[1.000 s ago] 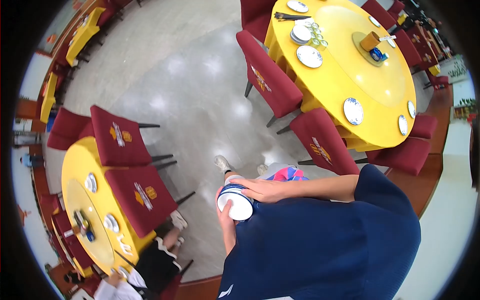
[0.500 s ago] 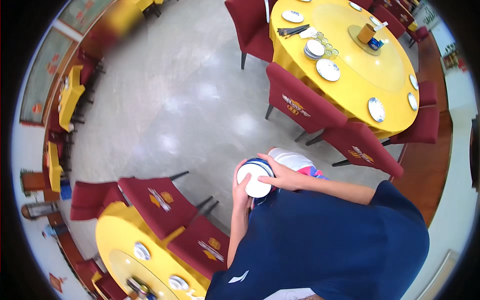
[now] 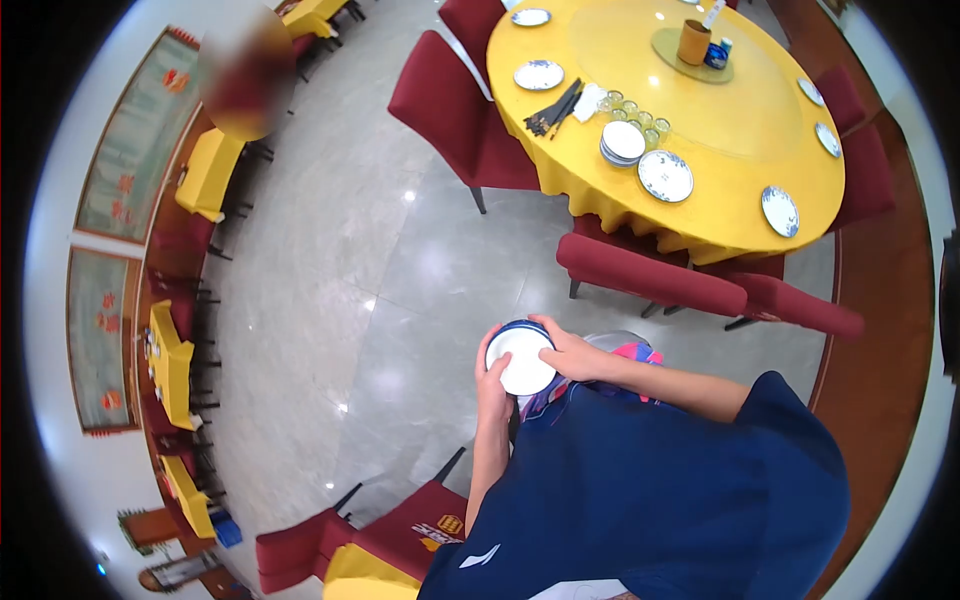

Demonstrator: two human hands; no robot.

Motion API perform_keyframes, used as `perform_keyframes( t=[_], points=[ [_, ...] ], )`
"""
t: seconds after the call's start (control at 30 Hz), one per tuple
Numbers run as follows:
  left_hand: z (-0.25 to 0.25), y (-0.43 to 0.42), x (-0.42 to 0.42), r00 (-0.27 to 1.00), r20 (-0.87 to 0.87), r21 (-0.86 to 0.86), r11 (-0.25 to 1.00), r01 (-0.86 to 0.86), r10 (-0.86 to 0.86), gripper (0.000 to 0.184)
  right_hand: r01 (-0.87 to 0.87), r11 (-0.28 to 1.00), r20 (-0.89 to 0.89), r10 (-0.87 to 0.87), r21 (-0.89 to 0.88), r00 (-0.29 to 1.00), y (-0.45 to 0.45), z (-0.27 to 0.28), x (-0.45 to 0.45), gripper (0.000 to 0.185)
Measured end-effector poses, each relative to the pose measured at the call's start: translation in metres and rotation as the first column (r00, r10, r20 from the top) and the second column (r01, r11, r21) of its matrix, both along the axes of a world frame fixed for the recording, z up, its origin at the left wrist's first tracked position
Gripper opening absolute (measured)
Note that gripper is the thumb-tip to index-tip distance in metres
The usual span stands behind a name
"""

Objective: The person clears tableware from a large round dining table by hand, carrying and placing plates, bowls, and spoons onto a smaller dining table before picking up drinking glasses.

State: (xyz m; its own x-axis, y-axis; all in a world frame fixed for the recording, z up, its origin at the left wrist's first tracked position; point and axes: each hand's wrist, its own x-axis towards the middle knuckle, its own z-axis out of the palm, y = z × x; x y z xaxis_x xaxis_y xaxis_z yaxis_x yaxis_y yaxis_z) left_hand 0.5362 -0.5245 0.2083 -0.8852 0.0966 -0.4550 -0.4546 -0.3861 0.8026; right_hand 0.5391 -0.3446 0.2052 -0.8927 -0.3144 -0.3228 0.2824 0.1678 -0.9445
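Note:
In front of my body I hold a stack of small round dishes (image 3: 527, 362), white on top with blue showing around the far side. My left hand (image 3: 492, 385) wraps its left side, thumb resting on the white top. On the right side, my right hand (image 3: 568, 355) grips the stack with its thumb over the near edge. The fingers beneath are hidden, and I cannot tell how many dishes there are. Ahead, on a round table with a yellow cloth (image 3: 590, 180), are a similar stack of white dishes (image 3: 623, 145) and a blue-patterned plate (image 3: 666, 176).
Glass cups (image 3: 640, 115), black chopsticks (image 3: 553, 112) and several plates lie on that table, around a brown holder (image 3: 695, 42). Red chairs (image 3: 650, 272) stand along its near side. Another red chair (image 3: 415, 525) and yellow-covered table (image 3: 370, 578) are at lower left. Grey tiled floor (image 3: 330, 300) lies between.
My view has turned and moved toward the round table, and the near chairs and table slid lower in view. Both hands keep hold of the dishes, whose white top now faces me more fully.

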Motion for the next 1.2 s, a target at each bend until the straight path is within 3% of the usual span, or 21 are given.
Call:
perform_keyframes(
  t=[0.2, 0.3, 0.37, 0.47, 0.67, 0.8, 0.87, 0.93, 1.03, 1.07, 1.13, 1.2],
  points=[
    [0.005, -0.002, -0.073, 0.984, 0.12, 0.012, 0.991, 0.13, -0.13, 0.048, 0.136, 0.99, 0.08, -0.139, 0.045, 0.987, -0.005, 0.002, -0.046, 0.068],
    [-0.012, 0.001, -0.111, 0.957, 0.172, 0.064, 0.972, 0.226, -0.234, 0.044, 0.226, 0.958, 0.219, -0.263, 0.178, 0.94, -0.003, -0.003, -0.066, 0.07],
    [-0.033, -0.005, -0.146, 0.912, 0.097, -0.027, 0.914, 0.404, -0.4, 0.041, 0.329, 0.915, 0.116, -0.362, 0.232, 0.925, -0.007, -0.021, -0.082, 0.067],
    [-0.036, -0.011, -0.212, 0.824, 0.033, -0.056, 0.823, 0.566, -0.565, 0.04, 0.358, 0.883, 0.106, -0.405, 0.304, 0.908, -0.02, -0.012, -0.126, 0.062],
    [-0.033, -0.022, -0.353, 0.698, 0.119, 0.057, 0.707, 0.705, -0.706, 0.042, 0.538, 0.748, 0.037, -0.596, 0.388, 0.802, -0.061, -0.004, -0.231, 0.054],
    [-0.046, -0.005, -0.433, 0.615, 0.004, -0.013, 0.615, 0.789, -0.789, 0.048, 0.756, 0.602, 0.044, -0.789, 0.256, 0.613, -0.075, -0.03, -0.288, 0.053],
    [-0.05, 0.014, -0.465, 0.548, -0.146, -0.211, 0.567, 0.796, -0.824, 0.046, 0.875, 0.45, 0.031, -0.891, 0.179, 0.452, -0.071, -0.037, -0.314, 0.052],
    [-0.048, 0.042, -0.488, 0.518, -0.113, -0.213, 0.53, 0.821, -0.848, 0.045, 0.918, 0.373, 0.118, -0.926, 0.135, 0.359, -0.062, -0.044, -0.333, 0.048],
    [-0.059, 0.094, -0.514, 0.448, -0.099, -0.206, 0.458, 0.865, -0.889, 0.043, 0.981, 0.115, 0.027, -0.993, 0.157, 0.112, -0.037, -0.094, -0.355, 0.053],
    [-0.067, 0.113, -0.52, 0.416, -0.099, -0.191, 0.428, 0.883, -0.904, 0.042, 0.983, 0.094, 0.026, -0.996, 0.155, 0.091, -0.024, -0.103, -0.357, 0.053],
    [-0.086, 0.156, -0.531, 0.392, -0.12, -0.21, 0.409, 0.888, -0.912, 0.041, 0.992, 0.066, 0.302, -0.953, 0.11, 0.03, 0.006, -0.093, -0.368, 0.04],
    [-0.11, 0.2, -0.537, 0.388, -0.103, -0.224, 0.402, 0.888, -0.916, 0.038, 0.998, 0.016, 0.257, -0.966, 0.065, -0.001, 0.029, -0.121, -0.377, 0.042]
  ],
)
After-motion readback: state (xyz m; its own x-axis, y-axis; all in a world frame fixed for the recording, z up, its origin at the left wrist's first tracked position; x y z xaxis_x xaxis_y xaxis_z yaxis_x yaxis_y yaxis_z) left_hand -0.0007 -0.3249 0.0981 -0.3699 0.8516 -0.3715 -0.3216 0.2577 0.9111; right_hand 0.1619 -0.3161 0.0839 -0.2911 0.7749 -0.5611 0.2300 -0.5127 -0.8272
